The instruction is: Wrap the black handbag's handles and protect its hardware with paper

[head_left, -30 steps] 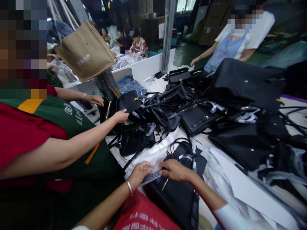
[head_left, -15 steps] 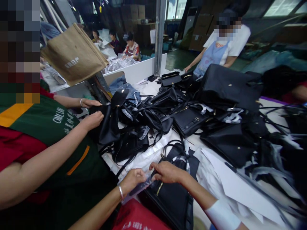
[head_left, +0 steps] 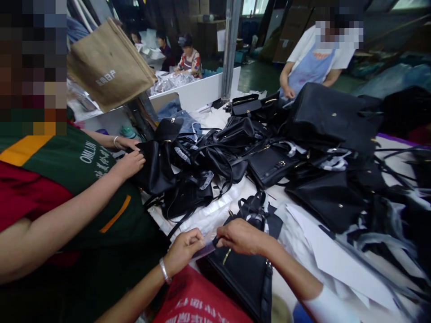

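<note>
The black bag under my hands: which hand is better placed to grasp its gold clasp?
Probably the right hand: it lies on the black bag, just above the gold clasp. The left hand is off the bag's edge, pinching the clear wrapper.

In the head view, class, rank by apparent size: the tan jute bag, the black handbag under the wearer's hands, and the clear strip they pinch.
1. Tan jute bag
2. Black handbag, similar; nearness makes it unsure
3. Clear strip

We are in a bag workshop: black handbags (head_left: pixel 269 166) piled on the table (head_left: pixel 218 121), cardboard boxes (head_left: pixel 286 40) stacked far behind.
</note>
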Tool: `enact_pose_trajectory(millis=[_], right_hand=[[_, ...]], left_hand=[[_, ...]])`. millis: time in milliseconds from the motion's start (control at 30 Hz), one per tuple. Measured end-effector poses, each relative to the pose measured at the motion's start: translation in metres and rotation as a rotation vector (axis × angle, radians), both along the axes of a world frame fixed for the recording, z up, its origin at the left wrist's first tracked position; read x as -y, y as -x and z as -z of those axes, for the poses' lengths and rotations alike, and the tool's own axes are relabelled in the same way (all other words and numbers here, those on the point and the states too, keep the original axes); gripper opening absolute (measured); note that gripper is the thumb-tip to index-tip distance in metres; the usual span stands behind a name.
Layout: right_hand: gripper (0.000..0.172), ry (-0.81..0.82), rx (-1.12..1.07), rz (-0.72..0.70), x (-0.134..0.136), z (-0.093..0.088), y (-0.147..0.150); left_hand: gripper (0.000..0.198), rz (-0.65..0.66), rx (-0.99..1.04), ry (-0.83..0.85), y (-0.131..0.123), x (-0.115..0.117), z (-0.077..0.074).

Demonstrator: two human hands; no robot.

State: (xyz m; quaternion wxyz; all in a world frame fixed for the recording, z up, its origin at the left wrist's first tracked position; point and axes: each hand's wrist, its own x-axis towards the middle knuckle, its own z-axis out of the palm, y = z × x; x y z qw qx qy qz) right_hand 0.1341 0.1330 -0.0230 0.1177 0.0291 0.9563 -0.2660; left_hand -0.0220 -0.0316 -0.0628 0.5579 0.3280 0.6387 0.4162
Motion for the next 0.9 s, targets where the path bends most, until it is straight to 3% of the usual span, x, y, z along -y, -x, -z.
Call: enact_pose_trajectory(millis=[100, 333, 533, 733, 900], right_hand=[[0.025, -0.014, 0.011, -0.015, 0.008, -0.005, 0.006], [0.027, -0.077, 0.039, 0.080, -0.013, -0.005, -0.017], [0.025, -0.028, 0.034, 0.015, 0.019, -0.012, -0.008], [0.029, -0.105, 0.093, 0.155, 0.011, -0.014, -0.027], [0.022, -0.118, 0.052, 0.117, 0.043, -0.006, -0.016]], left_hand=[[0.025, -0.001, 0.016, -0.022, -0.005, -0.002, -0.007], [0.026, -0.030, -0.199, -0.020, 0.011, 0.015, -0.004], [0.022, 0.053, -0.158, -0.070, -0.001, 0.011, -0.012], [0.024, 0.035, -0.289, -0.069, 0.013, 0.020, -0.013], [0.022, 0.128, -0.305, -0.091, 0.005, 0.018, -0.013]])
